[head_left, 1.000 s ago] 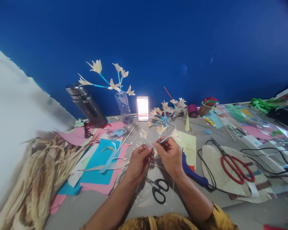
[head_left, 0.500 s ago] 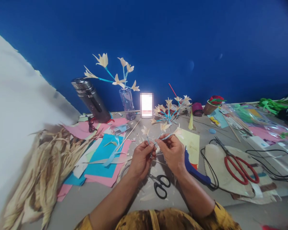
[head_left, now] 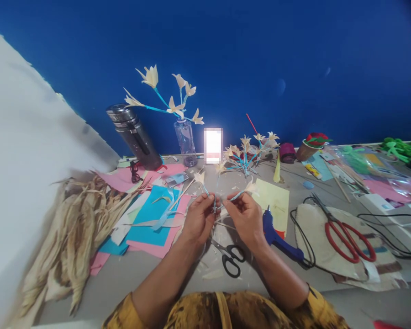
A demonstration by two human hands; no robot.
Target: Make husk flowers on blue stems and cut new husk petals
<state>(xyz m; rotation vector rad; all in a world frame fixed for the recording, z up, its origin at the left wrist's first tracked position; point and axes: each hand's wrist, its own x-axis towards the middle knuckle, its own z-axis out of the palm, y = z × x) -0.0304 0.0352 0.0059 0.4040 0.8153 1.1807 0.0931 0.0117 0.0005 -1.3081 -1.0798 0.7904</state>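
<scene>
Stems (head_left: 214, 206) meet in the pinch of your left hand (head_left: 200, 217), at twelve o'clock from your chest, and that meeting point looks like the weak spot. Your left thumb and fingers press on it, with a pale flower (head_left: 199, 178) leaning out at eleven o'clock and a second flower (head_left: 220, 168) standing at twelve. Your right hand (head_left: 244, 218) pinches a light blue stem (head_left: 238, 195) whose flower head (head_left: 251, 187) points to two; whether that stem is fixed to the others, I cannot tell. Should your left pinch slacken, the stems could roll or slip out of line; too hard a tug from the right could loosen them. The petals look thin, so a brushing knuckle might crease or tear one.

Watch your arms too. At six o'clock from your hands, between your forearms, lie the black scissors (head_left: 226, 252), which a lowered wrist could knock. The glue gun (head_left: 276, 237) lies at four o'clock from your right hand, just beside the forearm; if it is hot, which doesn't show, a sideways slip could burn you. At one o'clock, the flower bunch (head_left: 245, 157) might snag your work if you reach forward.
</scene>
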